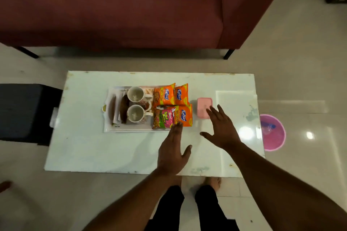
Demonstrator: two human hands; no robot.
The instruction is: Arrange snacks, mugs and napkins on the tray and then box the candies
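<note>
both open hands (173, 151) (220, 128) hover beside the loaded tray (131, 129) and pink box (204, 107)

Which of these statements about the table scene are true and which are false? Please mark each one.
1. Two white ceramic mugs stand upright on the white rectangular tray. True.
2. The pink plastic box lies on the tray. False: it lies on the white table, right of the tray.
3. The left hand grips a mug. False: it is open, fingertips at the orange snack packets.
4. The right hand is open beside the box. True.
</note>
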